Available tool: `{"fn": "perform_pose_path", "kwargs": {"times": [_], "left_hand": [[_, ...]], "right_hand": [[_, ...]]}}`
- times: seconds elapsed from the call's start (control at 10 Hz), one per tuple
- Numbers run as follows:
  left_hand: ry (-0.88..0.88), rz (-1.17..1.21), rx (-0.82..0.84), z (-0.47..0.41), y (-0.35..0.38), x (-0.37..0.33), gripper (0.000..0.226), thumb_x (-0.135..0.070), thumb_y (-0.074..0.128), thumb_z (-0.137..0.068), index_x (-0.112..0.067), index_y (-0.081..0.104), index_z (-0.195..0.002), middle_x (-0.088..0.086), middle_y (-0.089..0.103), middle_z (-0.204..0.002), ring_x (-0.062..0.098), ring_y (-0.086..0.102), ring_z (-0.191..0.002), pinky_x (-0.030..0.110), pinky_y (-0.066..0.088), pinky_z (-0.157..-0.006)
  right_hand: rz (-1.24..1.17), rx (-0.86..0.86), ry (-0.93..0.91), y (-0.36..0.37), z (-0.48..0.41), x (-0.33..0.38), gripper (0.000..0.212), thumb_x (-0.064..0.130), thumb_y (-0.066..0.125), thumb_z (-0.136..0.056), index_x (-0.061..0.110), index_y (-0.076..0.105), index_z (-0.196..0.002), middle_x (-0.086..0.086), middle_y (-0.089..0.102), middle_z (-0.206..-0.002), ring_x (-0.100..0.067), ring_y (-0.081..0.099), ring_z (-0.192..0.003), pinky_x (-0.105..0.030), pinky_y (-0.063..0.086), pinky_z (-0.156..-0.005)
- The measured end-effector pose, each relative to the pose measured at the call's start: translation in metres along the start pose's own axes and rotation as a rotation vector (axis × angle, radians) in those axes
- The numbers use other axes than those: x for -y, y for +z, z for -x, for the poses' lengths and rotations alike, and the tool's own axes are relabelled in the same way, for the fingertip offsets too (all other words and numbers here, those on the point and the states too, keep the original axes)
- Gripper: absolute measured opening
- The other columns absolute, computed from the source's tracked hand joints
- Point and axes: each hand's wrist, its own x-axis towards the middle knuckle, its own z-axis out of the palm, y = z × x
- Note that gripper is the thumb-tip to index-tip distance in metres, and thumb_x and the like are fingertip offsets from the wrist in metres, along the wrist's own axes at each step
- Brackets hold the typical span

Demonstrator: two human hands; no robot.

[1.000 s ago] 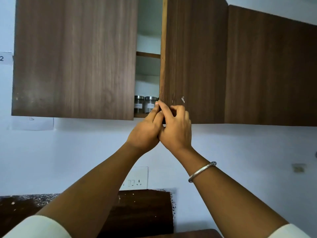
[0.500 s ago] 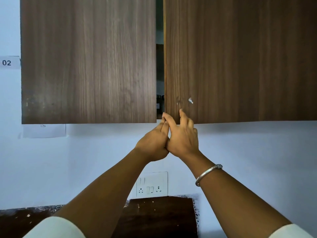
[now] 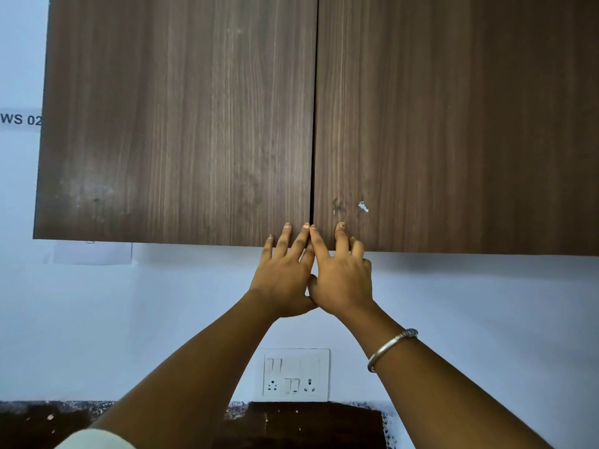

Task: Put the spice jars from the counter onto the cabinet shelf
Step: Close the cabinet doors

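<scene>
The wall cabinet fills the top of the head view with both dark wood doors shut, the left door (image 3: 175, 124) and the right door (image 3: 453, 124) meeting at a thin dark seam. My left hand (image 3: 282, 273) and my right hand (image 3: 343, 273) are raised side by side, touching each other, with spread fingertips pressed flat on the doors' bottom corners at the seam. Neither hand holds anything. The spice jars and the shelf are hidden behind the doors.
A white switch and socket plate (image 3: 295, 374) sits on the pale wall below the cabinet. A dark board (image 3: 311, 422) stands on the speckled counter (image 3: 48, 413) at the bottom edge. A paper label (image 3: 19, 119) is stuck left of the cabinet.
The right door has swung fully shut, closing the gap that showed the jars on the shelf. Both hands have gone from the door's edge to flat fingertips on the door fronts.
</scene>
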Motion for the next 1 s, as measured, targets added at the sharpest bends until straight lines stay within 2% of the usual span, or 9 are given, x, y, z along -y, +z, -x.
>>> {"fn": "perform_pose_path", "kwargs": {"times": [0.3, 0.5, 0.6, 0.8, 1.0], "left_hand": [[-0.073, -0.002, 0.019, -0.007, 0.018, -0.005, 0.106, -0.070, 0.048, -0.077, -0.019, -0.012, -0.147, 0.012, -0.025, -0.153, 0.031, -0.023, -0.140, 0.047, -0.008, -0.113], [-0.080, -0.007, 0.086, -0.010, 0.008, -0.006, 0.109, -0.072, 0.052, -0.073, -0.020, -0.009, -0.148, 0.009, -0.022, -0.154, 0.029, -0.019, -0.142, 0.046, -0.002, -0.115], [-0.048, -0.029, 0.118, -0.008, -0.004, -0.002, 0.107, -0.068, 0.054, -0.075, -0.017, -0.004, -0.149, 0.009, -0.016, -0.156, 0.028, -0.011, -0.144, 0.047, 0.004, -0.115], [-0.096, -0.073, 0.044, 0.007, -0.033, 0.016, 0.108, -0.063, 0.056, -0.077, -0.009, -0.006, -0.147, 0.013, -0.016, -0.156, 0.031, -0.007, -0.144, 0.049, 0.010, -0.115], [-0.164, -0.093, -0.001, 0.018, -0.057, 0.028, 0.107, -0.065, 0.052, -0.079, -0.010, -0.008, -0.147, 0.013, -0.016, -0.156, 0.031, -0.009, -0.144, 0.047, 0.008, -0.115]], "right_hand": [[-0.029, 0.084, 0.000, 0.014, -0.009, -0.005, 0.100, 0.047, 0.071, -0.072, 0.034, 0.008, -0.148, -0.006, 0.001, -0.159, -0.037, 0.012, -0.141, -0.049, 0.032, -0.105], [-0.004, 0.160, -0.010, 0.007, -0.012, -0.007, 0.105, 0.045, 0.072, -0.071, 0.034, 0.003, -0.148, -0.006, -0.004, -0.159, -0.037, 0.008, -0.142, -0.052, 0.030, -0.106], [-0.016, 0.205, -0.011, -0.001, -0.012, -0.008, 0.100, 0.050, 0.068, -0.075, 0.035, 0.001, -0.148, -0.005, -0.006, -0.159, -0.037, 0.008, -0.142, -0.054, 0.030, -0.105], [0.040, 0.249, -0.076, -0.018, -0.006, -0.016, 0.101, 0.059, 0.061, -0.078, 0.032, -0.006, -0.148, -0.009, -0.012, -0.158, -0.038, -0.009, -0.143, -0.059, 0.019, -0.109], [0.027, 0.237, -0.066, -0.041, -0.001, -0.013, 0.106, 0.061, 0.060, -0.077, 0.030, -0.014, -0.147, -0.012, -0.019, -0.156, -0.036, -0.016, -0.143, -0.059, 0.016, -0.110]]}}
